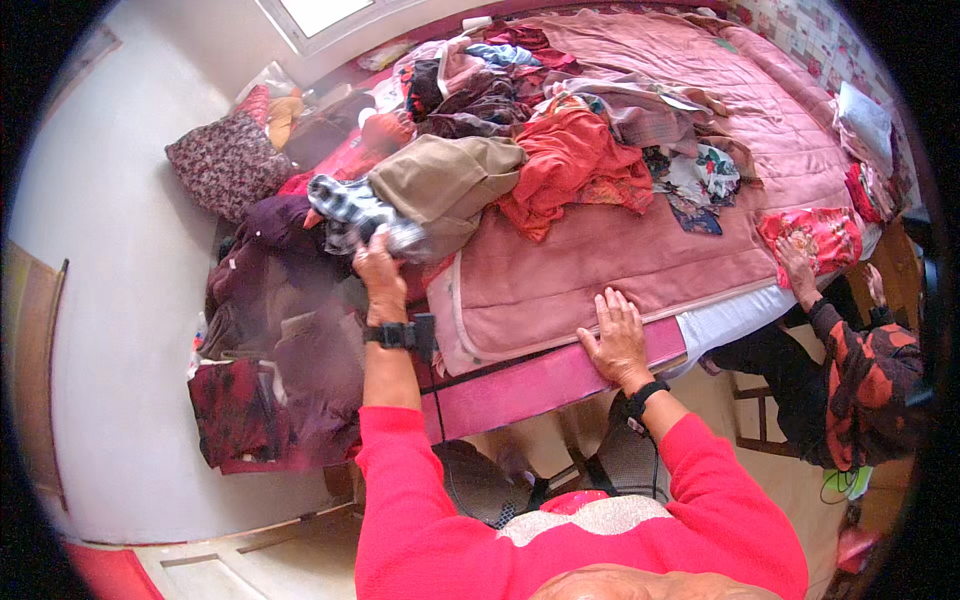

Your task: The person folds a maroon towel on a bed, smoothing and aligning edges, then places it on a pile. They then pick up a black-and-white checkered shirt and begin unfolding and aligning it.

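Note:
My left hand [381, 271] grips a black-and-white checked cloth [360, 214], blurred, at the left part of the bed. Right beside the cloth lies a tan folded garment [448, 176]. My right hand [616, 339] rests flat on the edge of a pink quilted bed cover [547, 277], fingers spread, with nothing held. An orange-red garment [574, 161] and a floral cloth [701, 180] lie crumpled on the cover beyond my hands. Dark purple and brown clothes [277, 255] are heaped to the left of my left hand.
A co-worker [862, 375] sits at the right, one hand on a folded red floral cloth [817, 236]. A patterned cushion [229, 161] leans near the left wall. Mixed clothes [480, 97] lie piled toward the window. The pink bed edge [525, 382] runs before me.

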### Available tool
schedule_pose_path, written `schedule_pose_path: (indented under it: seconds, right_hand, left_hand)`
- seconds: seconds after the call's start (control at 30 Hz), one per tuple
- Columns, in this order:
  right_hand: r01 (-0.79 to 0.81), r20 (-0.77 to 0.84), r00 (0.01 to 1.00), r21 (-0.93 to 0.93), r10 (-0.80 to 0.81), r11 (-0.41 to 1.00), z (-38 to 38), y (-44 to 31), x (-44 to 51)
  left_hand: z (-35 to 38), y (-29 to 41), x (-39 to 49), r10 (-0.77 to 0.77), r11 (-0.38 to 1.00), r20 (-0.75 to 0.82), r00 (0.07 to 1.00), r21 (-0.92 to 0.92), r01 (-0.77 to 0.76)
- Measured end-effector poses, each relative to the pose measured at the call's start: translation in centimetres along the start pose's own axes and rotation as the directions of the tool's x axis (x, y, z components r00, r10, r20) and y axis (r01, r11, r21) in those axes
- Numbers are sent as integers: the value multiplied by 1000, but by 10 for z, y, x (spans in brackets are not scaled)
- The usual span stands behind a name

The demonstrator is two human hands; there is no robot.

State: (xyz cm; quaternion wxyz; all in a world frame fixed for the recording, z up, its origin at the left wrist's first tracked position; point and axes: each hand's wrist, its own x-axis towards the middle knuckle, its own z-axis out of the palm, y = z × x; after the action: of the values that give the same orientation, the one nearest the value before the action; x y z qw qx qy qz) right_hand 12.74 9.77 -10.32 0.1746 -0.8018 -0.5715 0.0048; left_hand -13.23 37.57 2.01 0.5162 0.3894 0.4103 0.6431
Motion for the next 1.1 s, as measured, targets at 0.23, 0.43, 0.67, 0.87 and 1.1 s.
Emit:
schedule_pose_path:
  seconds: [0.23, 0.43, 0.67, 0.87, 1.1]
  right_hand:
    - [50, 74, 996, 84, -56, 995, -28, -1, -15]
    - [126, 74, 988, 89, -133, 988, -36, 10, -36]
    - [103, 43, 993, 68, -106, 992, -24, 17, -36]
    - [95, 23, 995, 76, -97, 993, -22, 16, -34]
    - [92, 16, 996, 80, -93, 993, -23, 17, -39]
  left_hand:
    - [43, -38, -212, -261, 960, 911, 319, 280, -15]
    - [29, -71, -267, -506, 811, 838, 204, 543, -218]
    - [-7, -49, -259, -237, 762, 818, 524, 491, -422]
    - [-11, -55, -203, 124, 781, 457, 881, 503, -371]
    - [28, -76, -227, -7, 495, 670, 742, 647, -580]
